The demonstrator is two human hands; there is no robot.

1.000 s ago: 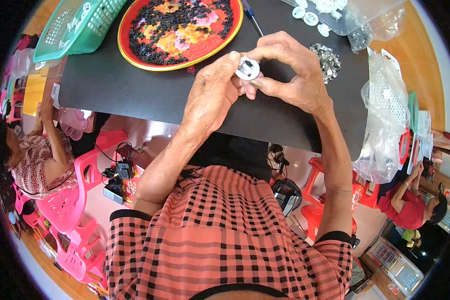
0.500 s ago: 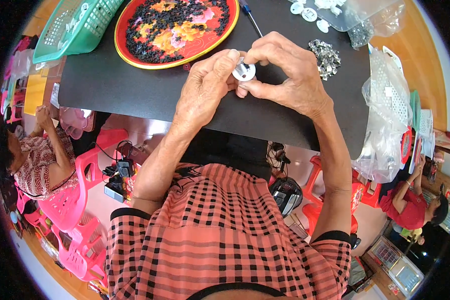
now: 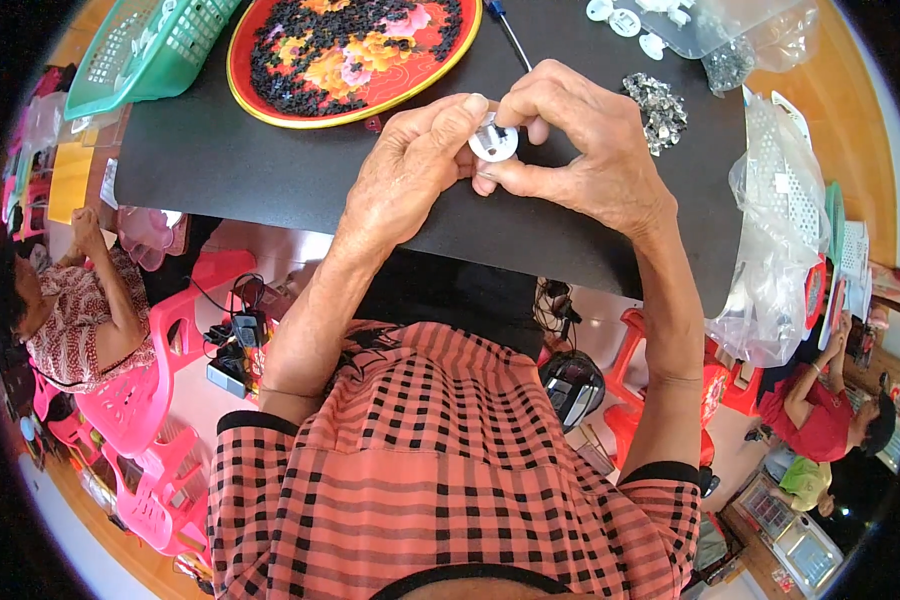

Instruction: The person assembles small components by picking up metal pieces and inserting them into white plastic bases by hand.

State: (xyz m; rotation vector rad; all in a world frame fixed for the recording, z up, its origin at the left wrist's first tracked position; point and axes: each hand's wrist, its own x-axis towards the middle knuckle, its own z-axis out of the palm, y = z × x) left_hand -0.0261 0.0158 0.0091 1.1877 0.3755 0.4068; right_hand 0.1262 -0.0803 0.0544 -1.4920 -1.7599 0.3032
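Observation:
Between my two hands, over the front part of the black table, is a small round white plastic part [image 3: 494,145] with a dark spot and a recess in its face. My left hand [image 3: 415,160] grips it from the left, thumb on its upper edge. The thumb of my right hand [image 3: 590,150] presses at its lower right edge, and that hand's fingers arch over its right side. Beyond them lies a red flowered tray [image 3: 400,100] holding many small black pieces [image 3: 300,85]. To the right sits a pile of small shiny metal pieces [image 3: 658,112].
A green basket [image 3: 120,95] with white parts stands at the far left. A screwdriver [image 3: 510,35] lies beyond my right hand. More round white parts [image 3: 625,22] and plastic bags [image 3: 770,250] are on the right. Pink chairs and other people are at both sides.
My right index finger has lifted slightly off the white part, showing more of its recess. Both hands otherwise keep their place around it.

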